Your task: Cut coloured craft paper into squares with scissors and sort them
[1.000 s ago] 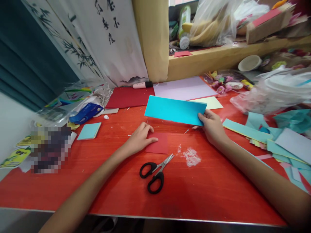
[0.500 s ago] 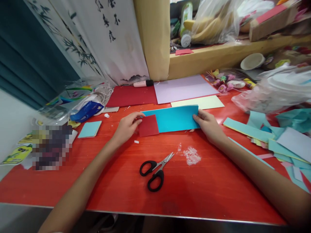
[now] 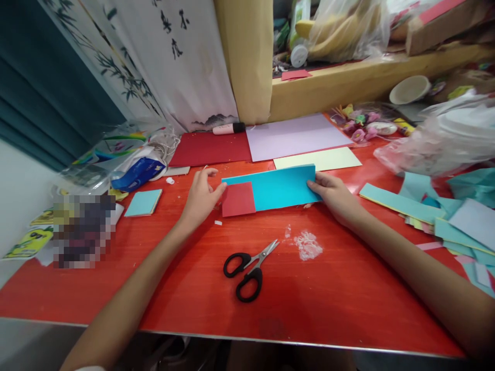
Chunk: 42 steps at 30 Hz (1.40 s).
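Note:
A blue strip of paper [image 3: 284,188] is held up slightly off the table, its right end pinched between the thumb and fingers of my right hand [image 3: 335,195]. A small red paper square [image 3: 238,199] lies against the strip's left end, its lower edge reaching a little below the strip. My left hand [image 3: 201,198] is open at that end, the index finger raised apart from the thumb. Its thumb tip is at the upper left corner of the red square; whether it touches I cannot tell. Black-handled scissors [image 3: 251,270] lie partly open in front.
On the red table [image 3: 328,309] are white scraps [image 3: 308,245], a light-blue paper stack [image 3: 143,203] and paper offcuts [image 3: 402,201]. Behind the strip lie dark red [image 3: 211,149], lilac [image 3: 297,136] and pale yellow sheets [image 3: 319,158]. Plastic bags [image 3: 436,134] crowd the right side.
My left hand has loosened its pinch on the red square and strip, its fingers spreading up and away from the thumb. The right hand keeps its hold. The view has shifted slightly.

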Motion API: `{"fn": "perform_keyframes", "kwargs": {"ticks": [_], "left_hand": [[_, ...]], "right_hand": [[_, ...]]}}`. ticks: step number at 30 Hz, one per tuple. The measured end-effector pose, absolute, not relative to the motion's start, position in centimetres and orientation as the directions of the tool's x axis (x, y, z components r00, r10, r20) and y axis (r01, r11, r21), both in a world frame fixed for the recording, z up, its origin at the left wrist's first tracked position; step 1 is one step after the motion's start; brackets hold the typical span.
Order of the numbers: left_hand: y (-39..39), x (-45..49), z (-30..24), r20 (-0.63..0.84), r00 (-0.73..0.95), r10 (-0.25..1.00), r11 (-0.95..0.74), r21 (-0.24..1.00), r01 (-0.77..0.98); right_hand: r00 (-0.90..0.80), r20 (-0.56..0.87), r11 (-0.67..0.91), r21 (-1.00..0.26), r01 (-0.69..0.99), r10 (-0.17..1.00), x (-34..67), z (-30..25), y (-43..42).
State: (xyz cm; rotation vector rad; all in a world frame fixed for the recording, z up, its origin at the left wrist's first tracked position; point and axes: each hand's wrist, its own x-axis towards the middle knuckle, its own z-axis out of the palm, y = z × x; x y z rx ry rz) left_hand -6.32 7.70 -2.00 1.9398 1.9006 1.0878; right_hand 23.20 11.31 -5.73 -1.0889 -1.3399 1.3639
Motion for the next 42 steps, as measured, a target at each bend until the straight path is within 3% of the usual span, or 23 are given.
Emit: {"fn": "perform_keyframes", "kwargs": {"ticks": [3,6,8,13,18,25,31,42], "left_hand": [[7.8,-6.4,-1.5,0.010,-0.140,0.990,0.062,0.865,0.498],[7.5,-6.2,-1.1,-0.192,0.039,0.981,0.173,0.943,0.286],[7.3,-6.1,-1.0,-0.191,0.101,0.976,0.160,0.953,0.258],[7.2,-6.1,-1.7,-0.143,0.001,0.990,0.135,0.938,0.320],[7.5,-6.4,-2.6,-0.085,0.028,0.996,0.071,0.944,0.323],[7.8,-6.5,-2.8,-0.032,0.010,0.999,0.026,0.936,0.352],[8.0,-6.5,-3.0,-0.004,0.009,1.000,0.002,0.971,0.237],[8.0,-6.6,-3.2,0.015,-0.005,1.000,-0.012,0.955,0.296]], "right_hand": [[-0.166,-0.023,-0.033,-0.998,-0.058,0.986,23.1,-5.4,11.3],[-0.152,-0.036,-0.049,-0.995,-0.083,0.988,23.1,-5.2,11.3],[-0.159,-0.022,-0.036,-0.996,-0.085,0.987,23.1,-5.1,11.2],[-0.251,0.042,0.041,-0.999,-0.010,0.967,23.2,-4.9,10.9],[-0.244,0.072,0.077,-0.997,0.010,0.967,23.2,-4.8,10.7],[-0.223,0.053,0.058,-0.998,0.018,0.973,23.1,-4.9,10.8],[-0.213,-0.011,0.000,-0.999,0.050,0.977,23.2,-5.0,10.7],[-0.220,-0.058,-0.047,-0.997,0.057,0.974,23.4,-4.8,10.8]]}}
